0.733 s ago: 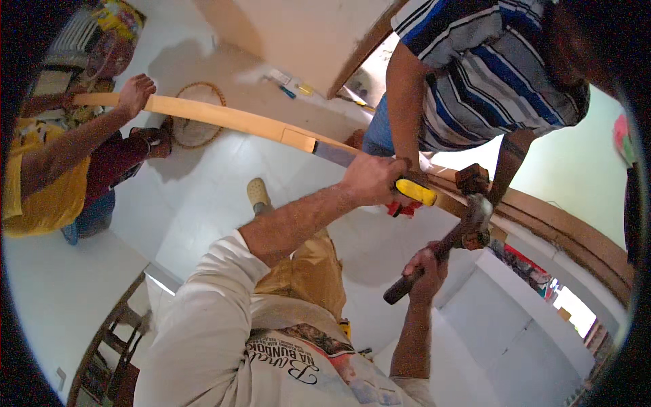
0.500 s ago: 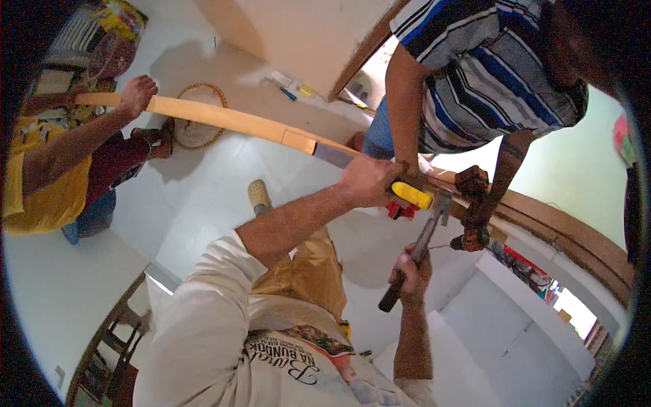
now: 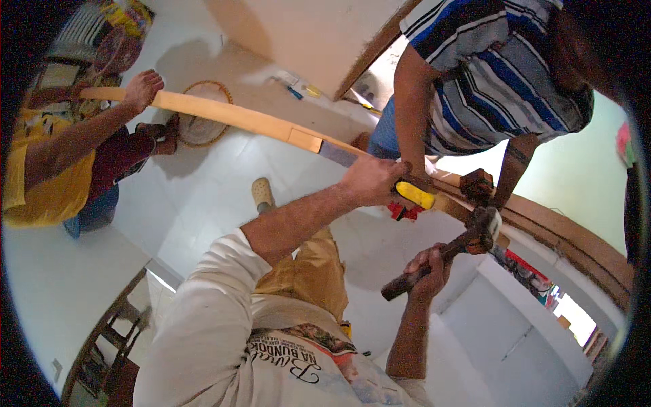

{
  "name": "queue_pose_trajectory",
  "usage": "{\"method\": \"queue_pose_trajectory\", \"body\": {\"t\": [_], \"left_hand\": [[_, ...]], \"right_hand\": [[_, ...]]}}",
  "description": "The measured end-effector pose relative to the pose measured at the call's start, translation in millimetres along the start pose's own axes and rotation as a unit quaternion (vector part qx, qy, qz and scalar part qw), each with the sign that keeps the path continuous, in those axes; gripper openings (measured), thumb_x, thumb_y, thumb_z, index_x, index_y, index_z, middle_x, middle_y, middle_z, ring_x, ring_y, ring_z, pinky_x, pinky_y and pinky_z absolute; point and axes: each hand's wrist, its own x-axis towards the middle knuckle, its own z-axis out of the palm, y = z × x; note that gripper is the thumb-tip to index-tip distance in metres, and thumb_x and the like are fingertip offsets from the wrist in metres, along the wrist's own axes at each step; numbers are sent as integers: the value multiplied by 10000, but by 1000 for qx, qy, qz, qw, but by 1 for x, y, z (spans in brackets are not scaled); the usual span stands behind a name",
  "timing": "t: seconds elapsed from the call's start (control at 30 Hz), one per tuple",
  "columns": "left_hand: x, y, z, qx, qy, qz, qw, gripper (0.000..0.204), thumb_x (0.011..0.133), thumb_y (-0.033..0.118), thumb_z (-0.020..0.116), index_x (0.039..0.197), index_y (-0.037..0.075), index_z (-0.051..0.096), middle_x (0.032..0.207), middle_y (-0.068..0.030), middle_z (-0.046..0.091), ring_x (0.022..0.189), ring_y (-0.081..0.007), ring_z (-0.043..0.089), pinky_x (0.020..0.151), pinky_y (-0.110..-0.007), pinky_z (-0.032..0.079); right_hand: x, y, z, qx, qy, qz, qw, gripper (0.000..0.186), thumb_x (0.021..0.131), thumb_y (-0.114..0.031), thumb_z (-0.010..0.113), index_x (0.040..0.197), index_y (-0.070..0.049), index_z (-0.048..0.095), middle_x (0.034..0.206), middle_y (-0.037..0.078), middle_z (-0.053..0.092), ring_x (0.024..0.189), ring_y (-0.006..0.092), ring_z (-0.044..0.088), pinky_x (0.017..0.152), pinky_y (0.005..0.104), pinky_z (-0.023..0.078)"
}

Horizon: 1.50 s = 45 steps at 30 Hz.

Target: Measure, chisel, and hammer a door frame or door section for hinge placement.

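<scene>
A long wooden plank point(image 3: 234, 118) runs across in front of me, with a cut-out section and a bluish-grey stretch beside my left hand. My left hand point(image 3: 369, 180) is closed at the plank around a tool with a yellow handle point(image 3: 415, 195); its far end is hidden by my fingers. Just below that handle is a red part point(image 3: 405, 212), too unclear to name. My right hand point(image 3: 428, 270) grips a hammer point(image 3: 407, 281) by its dark handle. The hammer's head is out to the right, overlapping a co-worker's cordless drill point(image 3: 477, 184) in the view.
A co-worker in a striped shirt point(image 3: 502, 74) leans over the plank at the right. At the left, another person's hand point(image 3: 144, 90) holds its far end. On the floor lie a round woven-rimmed thing point(image 3: 227, 91) and small tools point(image 3: 295, 93). A white cabinet point(image 3: 515, 325) stands lower right.
My right hand has swung the hammer right, away from the yellow handle, and its head has tipped toward the drill. My left hand keeps its hold, and the plank stays about where it was.
</scene>
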Motion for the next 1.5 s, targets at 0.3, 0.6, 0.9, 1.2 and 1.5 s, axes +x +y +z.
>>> {"method": "queue_pose_trajectory", "body": {"t": [0.3, 0.6, 0.9, 1.2, 1.5], "left_hand": [[2, -1, 0, 21, -7, -37, 999, 422, 710, 225, 707, 1124, 166, 648, 898, -118, 704, 821, -294, 691, 692, -424, 551], [-1, -3, -5, 2, 16, -18, 1000, 261, 695, 236, 707, 908, 109, 624, 793, -118, 680, 745, -319, 676, 652, -445, 538], [-5, -9, -1, 8, 9, -12, 1000, 406, 727, 312, 709, 1083, 157, 590, 884, -97, 693, 792, -303, 684, 648, -446, 545], [-5, 0, -6, -9, 64, -10, 998, 237, 686, 227, 717, 884, 127, 634, 786, -115, 677, 742, -314, 676, 625, -439, 535], [-4, -4, -6, -2, 58, -10, 998, 261, 664, 219, 727, 885, 118, 632, 802, -115, 684, 750, -314, 674, 645, -449, 536]], "right_hand": [[13, 6, -16, -28, -53, 58, 997, 301, 874, -167, 592, 1103, -22, 462, 631, 46, 507, 420, 170, 512, 360, 314, 455], [-2, 9, -9, -173, -134, 63, 974, 298, 847, -138, 632, 1085, -52, 475, 652, 40, 518, 427, 171, 517, 395, 299, 464], [-18, 12, -6, -182, -119, 76, 973, 289, 838, -133, 641, 1070, -55, 487, 698, 35, 528, 450, 153, 526, 406, 294, 461], [-6, 31, -17, -2, -38, -38, 999, 265, 856, -132, 633, 1067, -64, 488, 660, 20, 505, 432, 138, 489, 405, 315, 475], [11, -2, -4, -60, 0, -24, 998, 255, 876, -147, 569, 1088, -46, 470, 622, 35, 488, 411, 148, 485, 381, 282, 449]]}}
